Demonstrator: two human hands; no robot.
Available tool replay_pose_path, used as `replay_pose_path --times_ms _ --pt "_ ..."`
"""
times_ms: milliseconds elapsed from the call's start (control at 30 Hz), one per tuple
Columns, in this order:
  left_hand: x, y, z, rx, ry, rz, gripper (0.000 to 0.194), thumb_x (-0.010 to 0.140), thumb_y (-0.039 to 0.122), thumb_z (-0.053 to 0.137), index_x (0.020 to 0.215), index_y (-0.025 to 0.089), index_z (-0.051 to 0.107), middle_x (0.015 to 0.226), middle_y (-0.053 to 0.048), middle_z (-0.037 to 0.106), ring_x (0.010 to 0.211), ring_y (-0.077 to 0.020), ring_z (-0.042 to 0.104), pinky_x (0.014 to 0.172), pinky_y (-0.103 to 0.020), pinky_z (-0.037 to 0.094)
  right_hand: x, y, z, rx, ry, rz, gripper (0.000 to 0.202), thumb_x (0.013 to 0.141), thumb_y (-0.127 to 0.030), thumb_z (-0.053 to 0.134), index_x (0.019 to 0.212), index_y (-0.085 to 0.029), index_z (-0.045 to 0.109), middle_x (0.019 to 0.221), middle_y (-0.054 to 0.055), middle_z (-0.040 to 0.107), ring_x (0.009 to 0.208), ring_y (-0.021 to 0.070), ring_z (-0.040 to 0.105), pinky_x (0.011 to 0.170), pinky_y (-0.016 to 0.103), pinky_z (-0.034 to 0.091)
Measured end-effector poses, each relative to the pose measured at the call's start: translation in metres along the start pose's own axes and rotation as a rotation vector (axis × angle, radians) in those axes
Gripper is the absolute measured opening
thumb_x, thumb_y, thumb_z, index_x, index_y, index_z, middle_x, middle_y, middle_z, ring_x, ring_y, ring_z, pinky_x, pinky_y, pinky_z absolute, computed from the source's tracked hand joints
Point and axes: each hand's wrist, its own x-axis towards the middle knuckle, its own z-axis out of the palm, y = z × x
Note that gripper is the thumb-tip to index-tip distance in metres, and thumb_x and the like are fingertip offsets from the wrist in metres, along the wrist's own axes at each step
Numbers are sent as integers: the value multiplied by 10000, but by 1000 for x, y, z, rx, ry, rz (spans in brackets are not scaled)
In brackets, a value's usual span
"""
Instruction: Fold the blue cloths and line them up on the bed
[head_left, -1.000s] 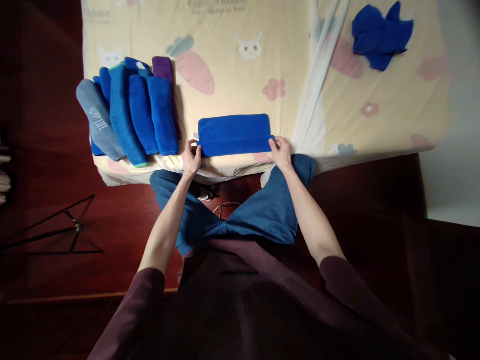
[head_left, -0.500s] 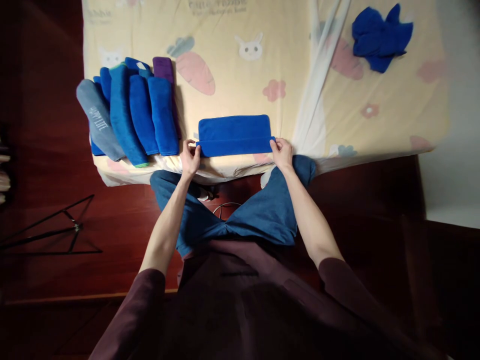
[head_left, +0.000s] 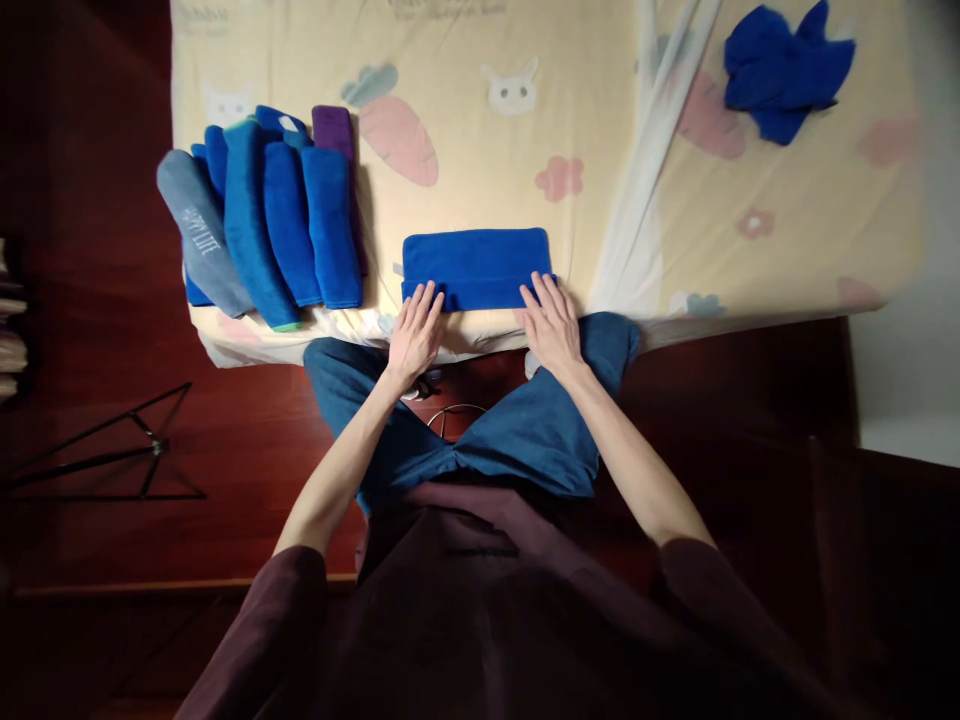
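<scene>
The folded blue towel [head_left: 476,255] lies flat at the centre of the frame, close to the near edge of the bed [head_left: 480,160]; it forms a wide rectangle, with a narrow folded band along its near side; a small pale tag [head_left: 398,268] projects at its left end. The left hand [head_left: 416,335] is palm down at the towel's near left corner; its fingers are slightly spread, their tips resting on the band and pinching nothing. The right hand [head_left: 553,325] is palm down at the near right corner; its fingers are extended and moderately spread, tips on the band, likewise without a pinch.

At the upper left of the frame, a group of rolled towels lies side by side, partly overlapping; the grey-blue roll [head_left: 199,235] bears white lettering; the teal-blue roll [head_left: 255,220] beside it shows green trim at its ends; the bright blue roll [head_left: 332,230] lies at the right of the group, with the purple roll [head_left: 334,130] partly hidden behind it. A crumpled blue cloth [head_left: 784,75] lies at the upper right, well apart from the folded towel; a black metal stand [head_left: 157,447] is on the dark red floor [head_left: 247,400] at the left.
</scene>
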Motion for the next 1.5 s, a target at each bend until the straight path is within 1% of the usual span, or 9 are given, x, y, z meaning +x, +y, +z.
replay_pose_path --times_ms 200,400,600,767,967,1067,1200,1300,1500 --pt "22 -19 17 43 -10 -62 662 959 143 387 1620 107 380 1717 -168 280 1631 -296 169 1339 -581 159 18 19 17 -61 -41 14 680 1002 -211 462 1670 -211 330 1722 74 309 1623 319 228 1328 637 192" --pt "41 -47 23 7 -24 -133 643 965 111 362 1600 174 445 1674 -137 393 1601 -276 286 1328 -568 220 33 40 30 -60 -28 56 746 946 -125 477 1673 -186 322 1697 99 360 1603 315 288 1313 612 268" --pt "54 -55 31 -12 17 -135 626 957 105 383 1569 183 496 1613 -143 491 1579 -294 340 1326 -586 215 53 52 39 -44 -8 91 680 964 -106 412 1632 -235 421 1637 66 471 1566 292 377 1283 600 331" --pt "49 -46 18 43 -32 -135 600 957 92 375 1527 165 543 1613 -172 482 1558 -323 377 1300 -599 254 49 44 26 -65 -30 89 654 944 -65 369 1568 -186 519 1621 88 483 1542 289 419 1262 582 350" --pt "19 -47 -8 16 -150 -110 636 875 56 451 1477 207 591 1578 -139 535 1478 -304 502 1220 -522 420 25 48 2 77 -116 -7 630 839 -73 529 1444 -208 642 1527 84 598 1451 292 535 1228 560 415" --pt "16 -58 -12 -109 -82 -127 605 837 90 507 1414 219 636 1463 -106 647 1383 -282 591 1193 -466 460 29 65 4 262 -8 72 486 846 -139 596 1317 -203 699 1370 98 708 1318 287 629 1178 526 482" --pt "25 -70 -11 -291 86 -248 427 902 281 615 1318 197 655 1240 -106 744 1124 -274 705 1021 -409 566 44 88 22 533 136 229 338 888 -387 702 1162 -188 691 1086 114 753 1042 282 713 957 491 615" --pt "35 -75 -5 -361 204 -355 443 949 463 650 1302 197 628 1075 -86 756 934 -226 722 868 -330 593 53 98 37 630 188 257 425 919 -570 672 1101 -186 674 966 114 718 964 273 717 894 472 630" --pt "54 -83 10 -382 348 -409 505 978 630 592 1234 196 635 984 -91 753 893 -223 718 857 -347 590 65 101 46 554 244 274 608 956 -748 520 1178 -196 647 867 82 662 975 282 708 868 455 630"
